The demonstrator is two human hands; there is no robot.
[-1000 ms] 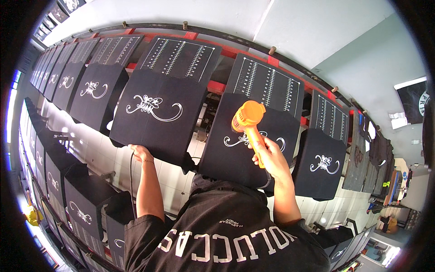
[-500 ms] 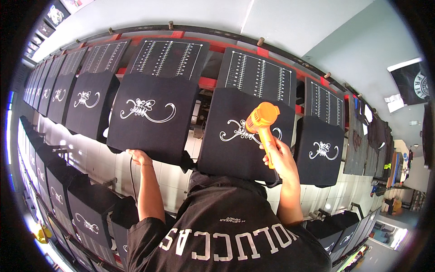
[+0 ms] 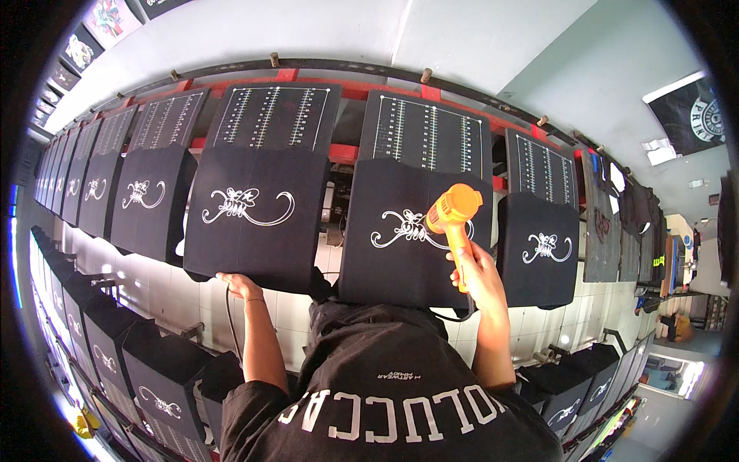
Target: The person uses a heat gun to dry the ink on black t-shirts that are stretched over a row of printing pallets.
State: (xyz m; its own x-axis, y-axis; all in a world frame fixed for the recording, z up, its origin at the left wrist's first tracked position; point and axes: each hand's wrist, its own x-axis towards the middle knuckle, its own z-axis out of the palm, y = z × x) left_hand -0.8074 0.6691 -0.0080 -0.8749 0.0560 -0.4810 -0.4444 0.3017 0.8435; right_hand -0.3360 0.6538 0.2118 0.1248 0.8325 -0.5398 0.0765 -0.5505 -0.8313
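Observation:
My right hand (image 3: 479, 279) is wrapped round the handle of an orange heat gun (image 3: 456, 206). Its nozzle hangs over the right part of a white floral print on a black shirt (image 3: 400, 273), which is stretched over a flat board. At the lower-left edge of the neighbouring black shirt (image 3: 254, 250), my left hand (image 3: 240, 286) has its fingers curled round a thin black cord (image 3: 232, 327). That shirt carries the same white swirl-and-flower print. The gun covers part of the print under it.
Boards with printed black shirts run along a red-framed rack (image 3: 344, 152). Another shirt-covered board (image 3: 539, 273) stands to the right. A second row of dark boards (image 3: 165, 358) lies at lower left. White floor tiles (image 3: 285, 323) show between the rows.
The heat gun has shifted slightly right over the print, uncovering more of the flower. My left hand stays by the same shirt edge. The whole view has tilted a little.

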